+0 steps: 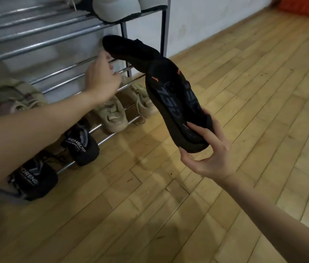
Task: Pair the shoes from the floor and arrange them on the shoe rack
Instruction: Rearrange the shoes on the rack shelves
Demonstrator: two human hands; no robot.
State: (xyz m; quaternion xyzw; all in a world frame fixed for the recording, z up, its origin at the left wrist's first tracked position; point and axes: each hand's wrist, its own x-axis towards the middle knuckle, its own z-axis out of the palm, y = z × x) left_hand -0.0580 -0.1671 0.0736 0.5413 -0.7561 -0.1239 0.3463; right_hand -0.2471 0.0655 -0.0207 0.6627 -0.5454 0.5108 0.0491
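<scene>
My right hand grips the heel end of a black shoe, held in the air with its grey-patterned sole facing me. A second black shoe hangs just beyond it, in front of the shoe rack, and the two shoes touch or overlap. My left hand reaches across to that second shoe, with its fingertips closed on the shoe's near end. The far side of the second shoe is hidden.
On the rack's bottom shelf stand a beige pair and a black pair with white lettering. Camouflage shoes sit at the left, grey shoes on top. Wooden floor spreads to the right; a red crate stands far right.
</scene>
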